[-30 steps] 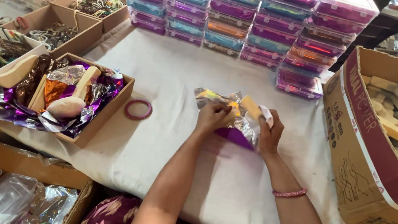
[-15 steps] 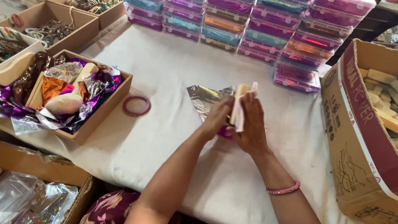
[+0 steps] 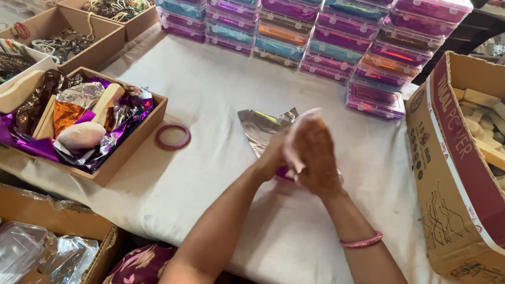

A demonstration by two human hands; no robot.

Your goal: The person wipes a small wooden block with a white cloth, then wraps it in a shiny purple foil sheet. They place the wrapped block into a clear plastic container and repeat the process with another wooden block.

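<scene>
Both our hands meet over the white cloth (image 3: 220,93): our right hand (image 3: 314,159) and left hand (image 3: 273,157) are closed together around a pale block (image 3: 297,131) with purple foil showing beneath. Crinkled silver wrapper (image 3: 261,127) lies just behind them. We judge the wrapping midway, with loose foil left. One red bangle (image 3: 173,137) waits beside the open box (image 3: 130,146) of foil-wrapped pieces.

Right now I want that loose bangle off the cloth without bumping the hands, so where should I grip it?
Pinch the rim of the pink bangle from above, at its left edge. It lies flat and alone on the white cloth, its centre open. Coming from there stays clear of both hands, clasped around a wrapped piece to its right.
</scene>
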